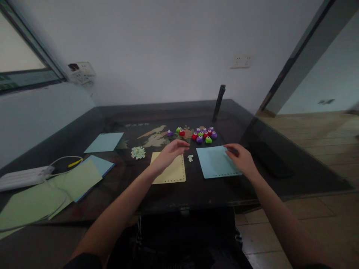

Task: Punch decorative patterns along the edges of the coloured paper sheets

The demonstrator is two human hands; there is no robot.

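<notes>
My left hand (169,152) hovers with fingers apart over the upper part of a yellow paper sheet (171,173), reaching toward the small craft punches. My right hand (241,158) rests on the right edge of a light blue paper sheet (215,163) that has a row of punched holes along its bottom edge. A cluster of red, purple and green punches (204,135) sits just beyond the sheets. Three more punches (176,132) lie to the left of it. Small paper bits (190,158) lie between the two sheets.
A pile of paper confetti (138,152) lies left of the yellow sheet. Blue paper (104,142) and green sheets (60,188) cover the left side, beside a white power strip (24,177) with a cable. A dark upright post (218,103) stands at the back. A dark phone-like slab (270,160) lies at the right.
</notes>
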